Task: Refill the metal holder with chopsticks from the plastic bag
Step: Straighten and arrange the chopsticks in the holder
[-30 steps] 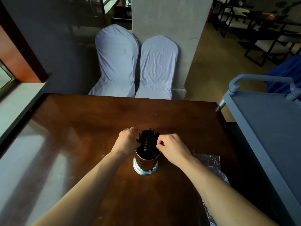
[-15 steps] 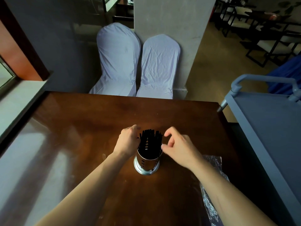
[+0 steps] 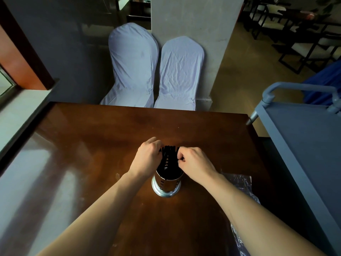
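Observation:
A shiny perforated metal holder (image 3: 165, 185) stands upright on the brown table (image 3: 92, 145), packed with several black chopsticks (image 3: 168, 157) that stick out of its top. My left hand (image 3: 147, 157) curls around the bundle's left side. My right hand (image 3: 195, 163) presses in from the right with its fingers curled, pinching the chopsticks near their tops. A crumpled clear plastic bag (image 3: 239, 183) lies flat on the table to the right, partly hidden under my right forearm.
Two chairs in white covers (image 3: 155, 71) stand against the pillar beyond the table's far edge. A grey service cart (image 3: 304, 137) stands close on the right. A window ledge (image 3: 18, 108) runs along the left. Dark dining furniture sits at the far right.
Half a second ago my right hand was open and a little away from the chopsticks. It has come back in and closed on the bundle. My left hand stays at the left side.

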